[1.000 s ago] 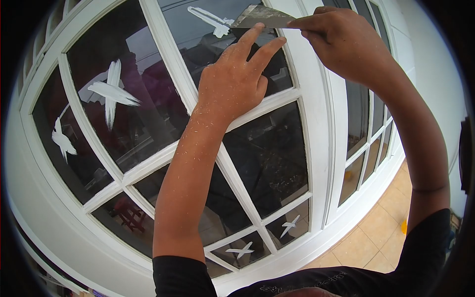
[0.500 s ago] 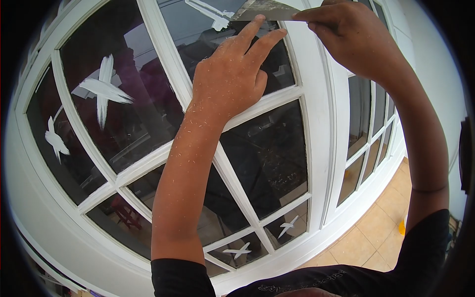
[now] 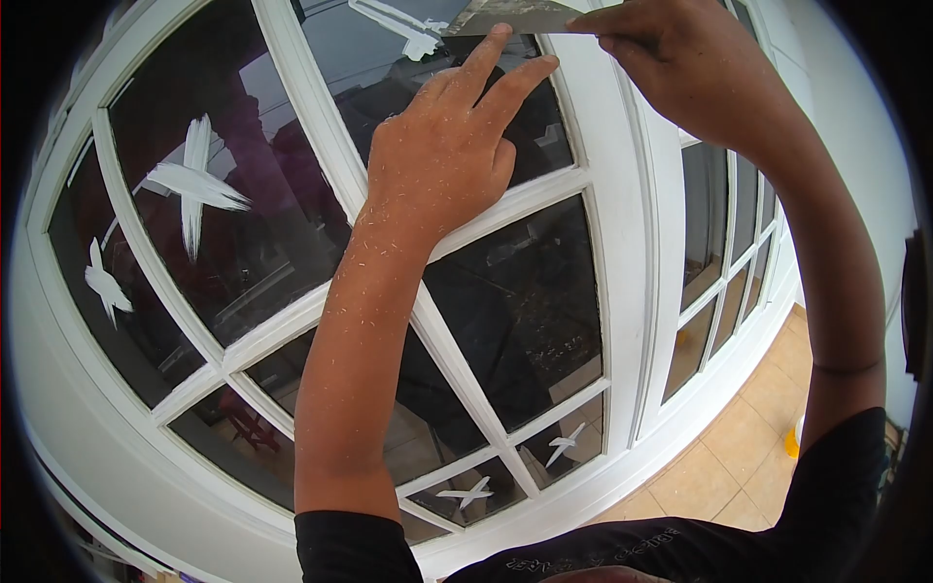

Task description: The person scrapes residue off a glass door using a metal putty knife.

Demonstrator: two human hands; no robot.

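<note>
Thumb and fingers of my right hand [image 3: 661,44] pinch the right end of a flat metal scraper [image 3: 505,17] at the top of the view. Its wide grey blade has pale smears and lies over an upper glass pane [image 3: 379,87]. My left hand [image 3: 442,146] is open, its fingers stretched out and spread, one fingertip right at the blade's lower edge. Small pale flakes cling to the left hand and forearm. Just left of the blade, a white paint mark [image 3: 420,44] shows on the same pane.
White frame bars [image 3: 466,364] divide the window into several panes. White paint crosses mark other panes, including a large cross [image 3: 197,185] at left and a small cross [image 3: 564,445] at lower right. Tan floor tiles [image 3: 719,466] and a yellow object [image 3: 792,444] lie low right.
Both hands and the scraper sit slightly further left and up in the view. The grip and the spread fingers look the same.
</note>
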